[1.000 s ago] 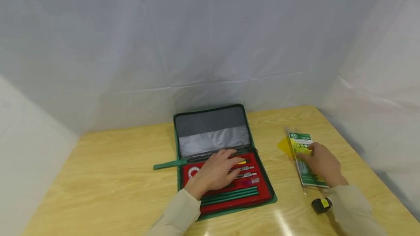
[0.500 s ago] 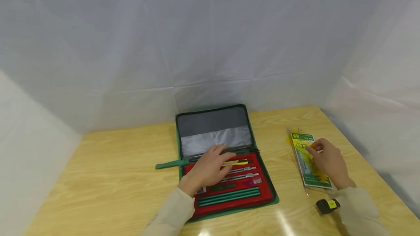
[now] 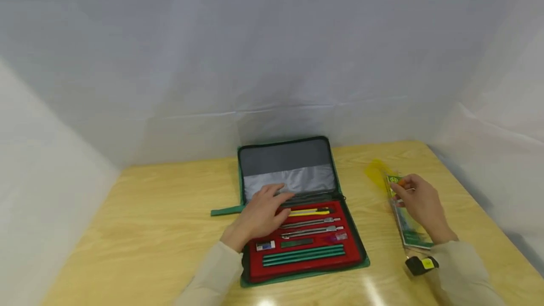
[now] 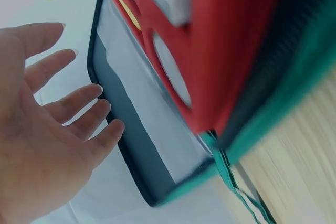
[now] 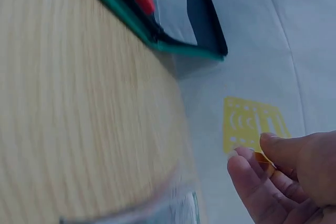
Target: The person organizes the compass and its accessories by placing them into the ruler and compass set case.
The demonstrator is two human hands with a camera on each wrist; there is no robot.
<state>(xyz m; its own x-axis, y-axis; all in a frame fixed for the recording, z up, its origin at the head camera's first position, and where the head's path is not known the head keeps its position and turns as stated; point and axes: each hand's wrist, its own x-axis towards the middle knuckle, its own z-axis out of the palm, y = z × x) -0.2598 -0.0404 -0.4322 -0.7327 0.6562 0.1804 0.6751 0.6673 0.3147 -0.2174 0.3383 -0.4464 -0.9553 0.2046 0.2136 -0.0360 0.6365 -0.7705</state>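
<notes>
My right hand [image 3: 422, 207] pinches a yellow see-through stencil template [image 5: 241, 121] between thumb and fingers, above the packet. In the right wrist view the template's cut-out shapes show clear of the table. Under that hand lies a green and yellow printed packet [image 3: 410, 230], partly hidden. My left hand [image 3: 259, 214], fingers spread and holding nothing, hovers over the left side of an unzipped drawing-set case [image 3: 318, 266]. The case's red tray holds a yellow utility knife [image 3: 312, 212], metal compasses [image 3: 314, 232], green pencils [image 3: 303, 255] and a small boxed item [image 3: 265, 245].
A black tape measure [image 3: 420, 265] with a yellow label sits near the right forearm. The case's lid [image 3: 286, 157] stands raised against the white sheet [image 3: 272, 60] behind the table. A green strap [image 3: 225, 211] sticks out left.
My right hand has taken hold of the yellow template and lifted it from beside the packet. My left hand has shifted left, uncovering the knife and compasses.
</notes>
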